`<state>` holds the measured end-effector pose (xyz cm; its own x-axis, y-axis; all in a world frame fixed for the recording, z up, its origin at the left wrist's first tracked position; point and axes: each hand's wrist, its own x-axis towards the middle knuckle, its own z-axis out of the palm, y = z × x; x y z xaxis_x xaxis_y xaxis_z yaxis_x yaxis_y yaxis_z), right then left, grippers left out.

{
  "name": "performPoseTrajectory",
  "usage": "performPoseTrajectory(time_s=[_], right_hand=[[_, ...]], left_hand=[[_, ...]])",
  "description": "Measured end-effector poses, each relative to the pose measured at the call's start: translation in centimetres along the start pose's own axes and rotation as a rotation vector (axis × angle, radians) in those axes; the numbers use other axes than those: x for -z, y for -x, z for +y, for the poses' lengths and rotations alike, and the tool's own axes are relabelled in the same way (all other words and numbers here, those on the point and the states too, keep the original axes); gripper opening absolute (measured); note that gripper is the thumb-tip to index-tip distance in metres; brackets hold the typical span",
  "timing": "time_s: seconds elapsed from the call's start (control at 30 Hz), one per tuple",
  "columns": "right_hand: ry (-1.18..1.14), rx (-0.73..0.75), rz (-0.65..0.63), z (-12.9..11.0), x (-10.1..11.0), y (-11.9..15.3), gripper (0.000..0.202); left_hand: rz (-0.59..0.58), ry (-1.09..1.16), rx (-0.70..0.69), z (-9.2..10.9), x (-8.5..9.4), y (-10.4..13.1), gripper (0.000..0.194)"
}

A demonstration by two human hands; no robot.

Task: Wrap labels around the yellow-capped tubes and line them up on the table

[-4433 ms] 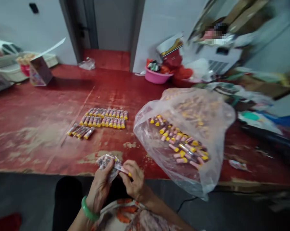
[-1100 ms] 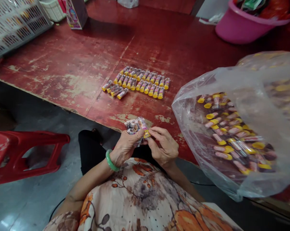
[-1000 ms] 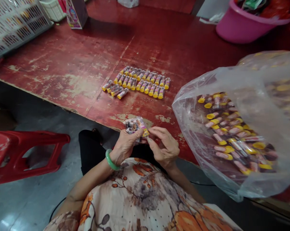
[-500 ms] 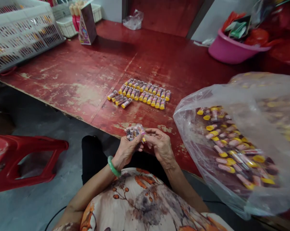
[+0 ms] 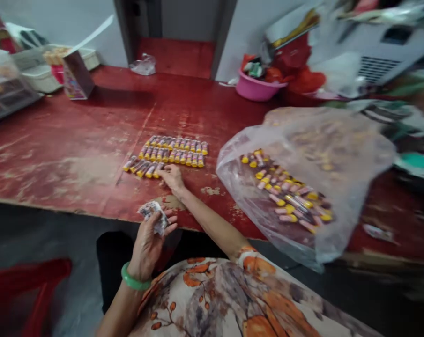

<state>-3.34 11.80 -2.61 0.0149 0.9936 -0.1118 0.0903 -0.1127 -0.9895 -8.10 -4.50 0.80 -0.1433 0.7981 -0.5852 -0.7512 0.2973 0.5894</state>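
My left hand (image 5: 149, 241), with a green bangle on its wrist, is closed on a small bundle of printed clear wrappers (image 5: 155, 216) near the table's front edge. Its outer fingers are stretched out. My right hand (image 5: 174, 180) reaches to the right end of the nearest row and pinches a small yellow-ended tube (image 5: 158, 170) there. Two longer rows of the same wrapped tubes (image 5: 187, 158) lie side by side just behind. To the right, a large clear plastic bag (image 5: 229, 161) lies open, with many loose yellow-capped tubes (image 5: 285, 187) in it.
The red table (image 5: 74, 135) is worn and scratched. A pink basin (image 5: 257, 89) full of packaging stands at the back. At the back left are a display box (image 5: 76, 77) and white baskets (image 5: 39, 77). A red stool (image 5: 29, 276) stands on the floor at left.
My right hand has left my left hand and moved forward to the nearest row, which holds more tubes now. The left hand keeps the wrappers. The view has turned right.
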Motion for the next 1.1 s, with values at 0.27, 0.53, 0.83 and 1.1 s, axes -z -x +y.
performPoseTrajectory(time_s=[0.27,0.53,0.83,1.1], right_hand=[[0.616,0.180,0.376,0.2,19.8,4.1,0.016],[1.192,0.078,0.325,1.9,32.7,3.4,0.024],[1.334,0.070,0.105,2.5,34.5,3.9,0.029],[1.297,-0.073,0.356,2.8,33.4,0.6,0.039]], left_hand=[[-0.032,-0.094,-0.016,-1.0,-1.0,-1.1,0.018],[-0.063,-0.141,0.070,-3.5,-4.1,-0.6,0.012],[-0.029,-0.188,0.087,-3.7,-4.8,0.1,0.010],[-0.113,-0.232,0.049,-4.6,-4.2,0.1,0.021]])
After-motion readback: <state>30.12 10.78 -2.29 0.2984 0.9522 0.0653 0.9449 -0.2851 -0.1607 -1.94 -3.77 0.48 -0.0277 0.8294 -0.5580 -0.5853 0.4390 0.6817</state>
